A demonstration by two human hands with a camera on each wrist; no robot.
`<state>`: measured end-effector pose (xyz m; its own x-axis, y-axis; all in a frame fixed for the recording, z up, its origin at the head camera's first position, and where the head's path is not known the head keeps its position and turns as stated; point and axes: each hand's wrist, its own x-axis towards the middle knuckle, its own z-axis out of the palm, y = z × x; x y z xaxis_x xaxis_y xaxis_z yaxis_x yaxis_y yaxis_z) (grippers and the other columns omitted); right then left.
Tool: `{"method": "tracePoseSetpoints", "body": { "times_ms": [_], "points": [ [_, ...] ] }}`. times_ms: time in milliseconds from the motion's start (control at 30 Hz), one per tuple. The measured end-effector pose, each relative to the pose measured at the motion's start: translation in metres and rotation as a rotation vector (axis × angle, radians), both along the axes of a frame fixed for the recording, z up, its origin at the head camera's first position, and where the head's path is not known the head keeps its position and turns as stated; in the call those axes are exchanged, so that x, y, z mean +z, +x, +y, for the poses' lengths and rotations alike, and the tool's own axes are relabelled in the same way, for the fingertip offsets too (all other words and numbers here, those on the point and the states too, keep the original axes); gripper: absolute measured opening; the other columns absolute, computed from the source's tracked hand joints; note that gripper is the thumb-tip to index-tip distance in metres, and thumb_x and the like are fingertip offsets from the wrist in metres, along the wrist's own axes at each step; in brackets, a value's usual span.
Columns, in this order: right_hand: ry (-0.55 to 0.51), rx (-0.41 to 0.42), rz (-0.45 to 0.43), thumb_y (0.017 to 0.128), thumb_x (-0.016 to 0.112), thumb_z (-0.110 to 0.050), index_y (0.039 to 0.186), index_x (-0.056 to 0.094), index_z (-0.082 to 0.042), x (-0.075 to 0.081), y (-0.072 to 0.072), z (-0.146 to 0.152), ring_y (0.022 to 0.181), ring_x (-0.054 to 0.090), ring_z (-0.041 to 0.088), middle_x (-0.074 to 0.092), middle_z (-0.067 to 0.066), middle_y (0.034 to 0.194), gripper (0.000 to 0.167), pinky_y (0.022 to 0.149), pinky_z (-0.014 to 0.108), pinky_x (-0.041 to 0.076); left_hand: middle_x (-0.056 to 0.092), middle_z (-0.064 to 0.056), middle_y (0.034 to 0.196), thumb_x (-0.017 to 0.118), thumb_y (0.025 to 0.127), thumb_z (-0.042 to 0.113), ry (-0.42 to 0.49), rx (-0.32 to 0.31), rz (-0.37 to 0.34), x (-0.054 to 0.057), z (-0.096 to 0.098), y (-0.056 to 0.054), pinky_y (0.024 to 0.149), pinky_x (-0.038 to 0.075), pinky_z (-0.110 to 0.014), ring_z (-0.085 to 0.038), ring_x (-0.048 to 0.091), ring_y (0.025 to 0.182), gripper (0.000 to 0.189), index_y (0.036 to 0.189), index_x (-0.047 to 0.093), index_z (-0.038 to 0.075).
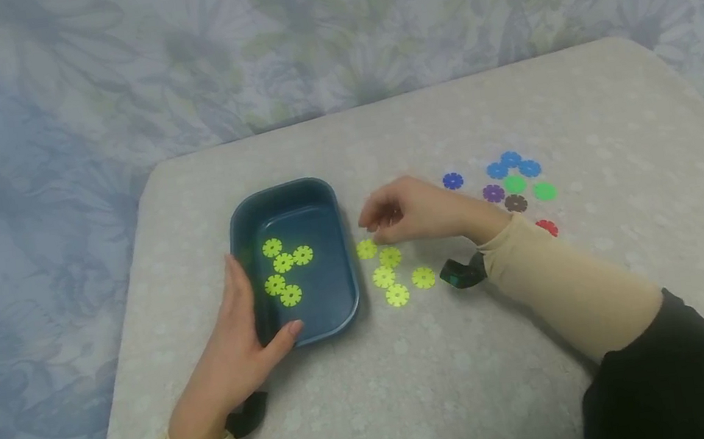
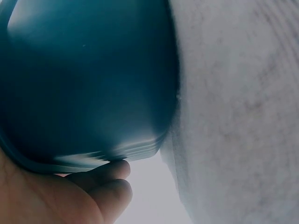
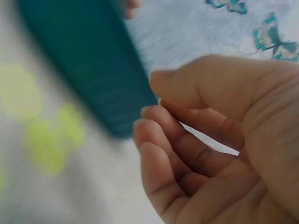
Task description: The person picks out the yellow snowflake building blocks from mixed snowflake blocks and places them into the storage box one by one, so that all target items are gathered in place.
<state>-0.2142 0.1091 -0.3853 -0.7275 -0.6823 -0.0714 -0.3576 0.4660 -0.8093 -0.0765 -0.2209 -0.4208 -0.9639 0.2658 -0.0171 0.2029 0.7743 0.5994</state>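
My left hand (image 1: 235, 346) grips a dark teal plastic tray (image 1: 333, 326) at its near left corner, the thumb by the near rim and the fingers along the outer side wall. In the left wrist view, fingertips (image 2: 114, 186) lie against the tray's outside. Several yellow notched discs (image 1: 283, 262) lie inside on the tray floor. To the right of the tray, my right hand (image 1: 417, 207) hovers above several more yellow discs (image 1: 384, 277). Its fingers (image 3: 156, 163) are loosely bent, thumb near the index finger, and nothing shows between them.
Farther right on the pale patterned tabletop (image 1: 454, 384) lie blue discs (image 1: 510, 159), green discs (image 1: 545, 191), a purple disc (image 1: 493, 193), a brown disc (image 1: 515, 204) and a red disc (image 1: 547, 227), the last partly behind the right sleeve. A floral wall (image 1: 302, 41) stands behind the table.
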Motion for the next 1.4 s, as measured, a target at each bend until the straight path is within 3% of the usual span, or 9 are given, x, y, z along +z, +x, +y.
{"method": "tracePoseSetpoints", "body": {
  "times_ms": [133, 400, 667, 867, 1167, 1400],
  "points": [
    [0.043, 0.007, -0.066, 0.090, 0.074, -0.010, 0.115, 0.076, -0.007, -0.017, 0.013, 0.022, 0.091, 0.065, 0.018, 0.073, 0.000, 0.098, 0.026, 0.084, 0.035, 0.055, -0.029, -0.001, 0.168, 0.070, 0.095, 0.052, -0.005, -0.002, 0.003, -0.001, -0.001, -0.001, 0.124, 0.013, -0.062, -0.027, -0.012, 0.159, 0.122, 0.160, -0.026, 0.016],
    [0.088, 0.027, -0.099, 0.087, 0.076, -0.009, 0.114, 0.076, -0.013, -0.035, 0.027, 0.045, 0.090, 0.064, 0.018, 0.072, -0.002, 0.099, 0.027, 0.082, 0.035, 0.055, -0.030, 0.000, 0.168, 0.070, 0.095, 0.051, 0.006, -0.008, 0.007, -0.003, -0.003, -0.003, 0.123, 0.013, -0.064, -0.027, -0.013, 0.159, 0.121, 0.160, -0.026, 0.017],
    [0.088, 0.089, -0.049, 0.083, 0.083, -0.010, 0.118, 0.074, -0.020, -0.046, 0.033, 0.055, 0.101, 0.061, 0.016, 0.069, -0.006, 0.113, 0.037, 0.095, 0.037, 0.054, -0.030, 0.002, 0.168, 0.071, 0.094, 0.052, 0.016, 0.001, -0.002, -0.005, -0.001, -0.003, 0.123, 0.014, -0.065, -0.026, -0.013, 0.159, 0.122, 0.160, -0.027, 0.018],
    [0.060, 0.129, -0.048, 0.083, 0.082, -0.011, 0.119, 0.073, -0.024, -0.049, 0.037, 0.055, 0.108, 0.058, 0.016, 0.067, -0.010, 0.121, 0.039, 0.097, 0.040, 0.051, -0.030, 0.003, 0.168, 0.071, 0.094, 0.051, 0.017, -0.001, 0.000, -0.005, -0.002, -0.002, 0.122, 0.015, -0.066, -0.026, -0.013, 0.159, 0.123, 0.160, -0.027, 0.019],
    [0.081, 0.171, 0.091, 0.082, 0.080, -0.007, 0.111, 0.073, -0.022, -0.051, 0.039, 0.051, 0.102, 0.056, 0.014, 0.064, -0.010, 0.114, 0.034, 0.093, 0.034, 0.051, -0.030, 0.001, 0.168, 0.070, 0.095, 0.051, 0.000, -0.004, 0.004, -0.002, -0.002, -0.003, 0.123, 0.014, -0.065, -0.027, -0.012, 0.159, 0.121, 0.160, -0.027, 0.017],
    [0.090, 0.161, 0.102, 0.084, 0.077, -0.005, 0.110, 0.073, -0.022, -0.053, 0.040, 0.049, 0.099, 0.057, 0.014, 0.065, -0.009, 0.111, 0.031, 0.089, 0.033, 0.052, -0.030, 0.002, 0.168, 0.071, 0.095, 0.051, 0.001, -0.002, -0.006, -0.004, -0.003, -0.003, 0.121, 0.015, -0.067, -0.027, -0.012, 0.159, 0.122, 0.160, -0.027, 0.019]
  ]
}}
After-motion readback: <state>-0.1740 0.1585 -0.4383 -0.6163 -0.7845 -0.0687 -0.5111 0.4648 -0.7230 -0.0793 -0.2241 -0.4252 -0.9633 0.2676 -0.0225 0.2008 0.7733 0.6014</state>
